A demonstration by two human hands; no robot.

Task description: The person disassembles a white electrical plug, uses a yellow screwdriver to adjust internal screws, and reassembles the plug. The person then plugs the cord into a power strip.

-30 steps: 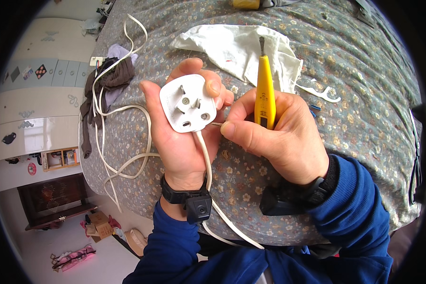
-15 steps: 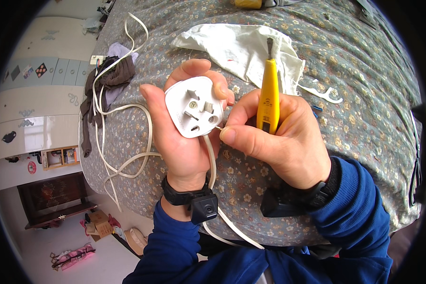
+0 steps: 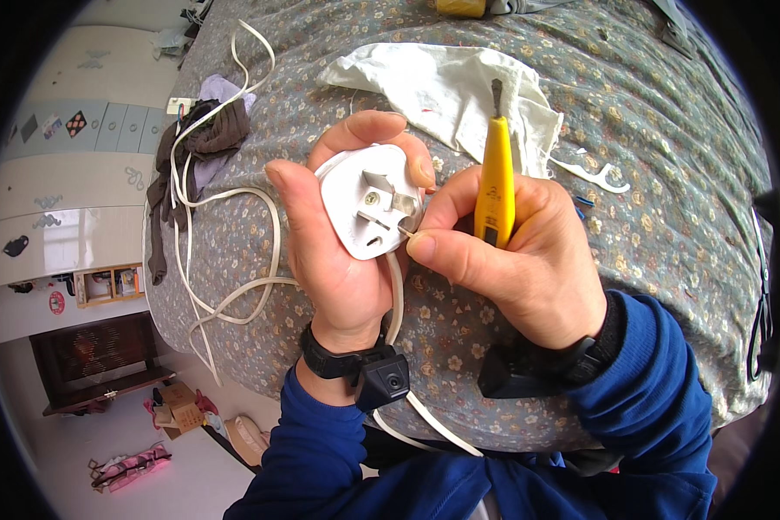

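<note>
White three-pin plug (image 3: 373,212) is gripped in left hand (image 3: 338,251) over the floral bedspread (image 3: 667,173), pins up, while yellow screwdriver (image 3: 497,178) is clasped in right hand (image 3: 520,251), white cloth (image 3: 442,87) behind.

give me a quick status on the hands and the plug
Left hand grips white plug, prongs up. Right hand holds yellow screwdriver, fingertips at a prong. Cord trails over the bedspread, nothing blocking.

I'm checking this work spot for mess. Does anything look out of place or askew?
Yes. The white flat cord from the white three-pin plug in the left hand trails in loose tangled loops over the edge of the grey flowered cloth. A dark garment lies bunched at that edge. The right hand holds a yellow-handled screwdriver.
</note>
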